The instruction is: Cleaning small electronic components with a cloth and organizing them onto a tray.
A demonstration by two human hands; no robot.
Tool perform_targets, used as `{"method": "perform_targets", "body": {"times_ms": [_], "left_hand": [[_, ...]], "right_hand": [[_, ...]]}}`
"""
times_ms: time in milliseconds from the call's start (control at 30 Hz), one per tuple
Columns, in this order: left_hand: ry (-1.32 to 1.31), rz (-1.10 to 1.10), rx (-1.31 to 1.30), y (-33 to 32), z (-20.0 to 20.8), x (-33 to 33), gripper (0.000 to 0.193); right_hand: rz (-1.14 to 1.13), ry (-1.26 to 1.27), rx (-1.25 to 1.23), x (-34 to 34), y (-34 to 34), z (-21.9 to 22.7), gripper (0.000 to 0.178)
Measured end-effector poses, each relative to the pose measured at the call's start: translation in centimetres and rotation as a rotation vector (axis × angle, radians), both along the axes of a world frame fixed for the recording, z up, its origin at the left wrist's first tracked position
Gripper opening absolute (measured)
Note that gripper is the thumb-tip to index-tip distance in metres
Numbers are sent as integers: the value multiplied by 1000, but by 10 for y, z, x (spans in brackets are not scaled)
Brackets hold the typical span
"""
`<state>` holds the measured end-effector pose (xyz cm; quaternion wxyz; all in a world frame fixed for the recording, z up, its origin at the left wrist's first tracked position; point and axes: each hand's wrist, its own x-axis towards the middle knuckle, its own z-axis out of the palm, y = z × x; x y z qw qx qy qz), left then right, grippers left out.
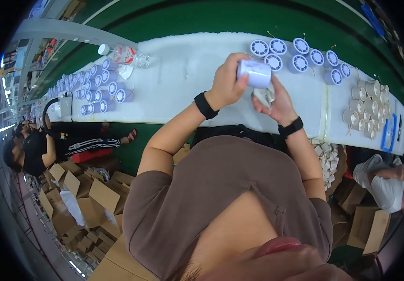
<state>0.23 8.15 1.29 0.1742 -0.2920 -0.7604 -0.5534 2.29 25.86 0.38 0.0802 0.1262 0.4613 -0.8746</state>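
Note:
My left hand (pixel 229 80) grips a pale lavender plastic cylinder (pixel 256 75) and holds it tilted on its side above the white table. Closed around a crumpled white cloth or tissue (pixel 263 96), my right hand (pixel 280 104) is just below the cylinder's right end. Whether the cloth touches the cylinder I cannot tell. Beyond my hands stand several similar lavender cylinders (pixel 299 63) with slotted round tops, some with thin wires sticking out. Both my wrists wear black bands.
A clear bottle (pixel 123 55) lies on the table (pixel 188 61) at the left, near more lavender cylinders (pixel 100 84). Cream cylinders (pixel 369 108) cluster at the right, near a blue-framed item (pixel 388 133). Cardboard boxes (pixel 92 206) fill the floor at left. Other people (pixel 36 150) sit on both sides.

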Motion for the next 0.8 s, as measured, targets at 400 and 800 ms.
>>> {"method": "perform_targets", "body": {"times_ms": [400,800], "left_hand": [[-1425,-355,605,7,7,-3,40],[-329,-100,198,3,9,5,38]], "right_hand": [[26,784,1030,1,-28,22,31],[396,155,547,4,-25,27,20]]}}
